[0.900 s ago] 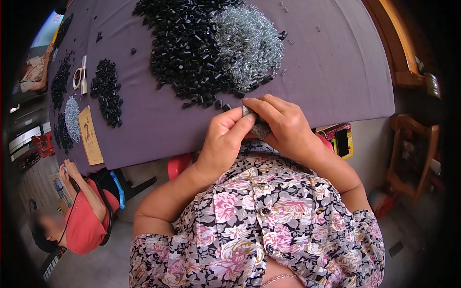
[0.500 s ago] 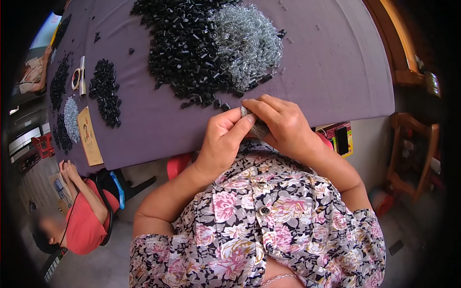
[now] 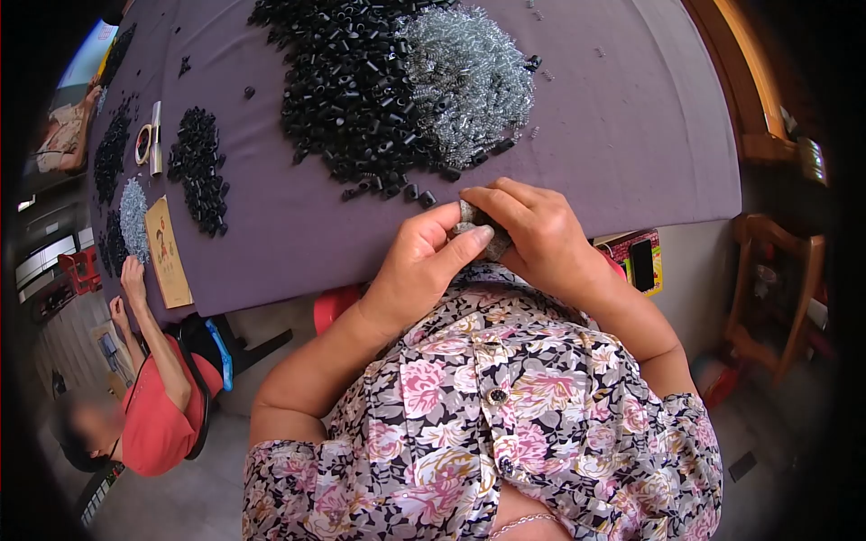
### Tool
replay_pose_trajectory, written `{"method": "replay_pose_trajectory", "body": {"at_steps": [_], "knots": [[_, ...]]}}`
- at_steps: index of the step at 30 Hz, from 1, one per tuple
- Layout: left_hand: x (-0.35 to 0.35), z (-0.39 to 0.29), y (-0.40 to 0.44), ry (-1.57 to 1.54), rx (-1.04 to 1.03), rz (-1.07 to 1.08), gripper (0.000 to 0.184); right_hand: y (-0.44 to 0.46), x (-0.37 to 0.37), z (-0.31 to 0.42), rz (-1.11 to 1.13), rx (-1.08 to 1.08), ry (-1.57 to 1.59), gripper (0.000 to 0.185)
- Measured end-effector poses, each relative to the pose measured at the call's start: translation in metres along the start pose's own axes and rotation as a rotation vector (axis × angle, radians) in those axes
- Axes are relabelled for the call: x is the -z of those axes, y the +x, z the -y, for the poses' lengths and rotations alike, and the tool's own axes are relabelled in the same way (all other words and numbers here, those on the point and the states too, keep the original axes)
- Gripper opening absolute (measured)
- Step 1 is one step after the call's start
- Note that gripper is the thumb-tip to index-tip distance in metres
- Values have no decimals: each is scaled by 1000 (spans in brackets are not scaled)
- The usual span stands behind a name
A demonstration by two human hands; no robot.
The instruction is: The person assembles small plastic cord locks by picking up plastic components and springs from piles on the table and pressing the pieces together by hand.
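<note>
Material (image 3: 466, 213), rough and grey, sits between our left hand (image 3: 417, 269) and right hand (image 3: 534, 231), both curled close together; what either clamps, we cannot tell! Just beyond them, short black plastic tubes (image 3: 347, 104) lie heaped against silvery coiled metal springs (image 3: 474, 86).

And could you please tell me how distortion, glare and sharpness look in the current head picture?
Head view: black corners, the tablecloth bowing at its right edge; head view: bright glints on the silvery springs; head view: left hand and right hand fairly sharp.
</note>
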State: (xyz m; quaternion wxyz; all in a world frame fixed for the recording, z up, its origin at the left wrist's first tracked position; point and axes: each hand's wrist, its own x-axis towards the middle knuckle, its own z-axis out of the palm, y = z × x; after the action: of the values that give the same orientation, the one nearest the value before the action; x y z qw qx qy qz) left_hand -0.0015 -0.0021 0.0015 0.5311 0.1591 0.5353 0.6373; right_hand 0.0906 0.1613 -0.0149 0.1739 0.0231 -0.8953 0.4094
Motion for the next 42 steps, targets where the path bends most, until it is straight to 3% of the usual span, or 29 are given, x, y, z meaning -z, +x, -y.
{"method": "replay_pose_trajectory", "body": {"at_steps": [8, 10, 12, 15, 18, 23, 26, 29, 32, 37, 40, 42], "knots": [[-6, -3, -1, -130, 27, -30, 29, 3, 6, -10, 17, -24, 129, 42], [10, -8, -7, 64, -30, -66, 31, 4, 24, -3, -51, -243, 252, 37], [14, -9, -13, 210, -227, -267, 24, 10, 48, -3, -124, -301, 72, 37], [28, -20, -13, 923, -366, -430, 17, 2, 64, -34, -229, -321, -209, 42], [44, -12, -7, 1400, -646, -354, 18, -5, 73, -53, -265, -430, -342, 49], [42, -11, 2, 1425, -671, -324, 19, -4, 93, -52, -200, -678, -421, 54], [36, -16, 3, 1413, -648, -296, 19, 2, 96, -47, -253, -669, -506, 52], [40, -13, 5, 1432, -701, -283, 19, 9, 84, -39, -360, -537, -520, 42], [41, -11, 7, 1414, -758, -295, 19, 12, 62, -30, -159, -275, -324, 33], [44, -16, 1, 1369, -741, -365, 18, 27, 50, -31, -16, -290, -363, 33], [45, -15, -7, 1184, -716, -429, 18, 31, 54, -35, 31, -325, -384, 32], [36, -15, -16, 848, -526, -424, 14, 33, 56, -35, 67, -348, -419, 32]]}}
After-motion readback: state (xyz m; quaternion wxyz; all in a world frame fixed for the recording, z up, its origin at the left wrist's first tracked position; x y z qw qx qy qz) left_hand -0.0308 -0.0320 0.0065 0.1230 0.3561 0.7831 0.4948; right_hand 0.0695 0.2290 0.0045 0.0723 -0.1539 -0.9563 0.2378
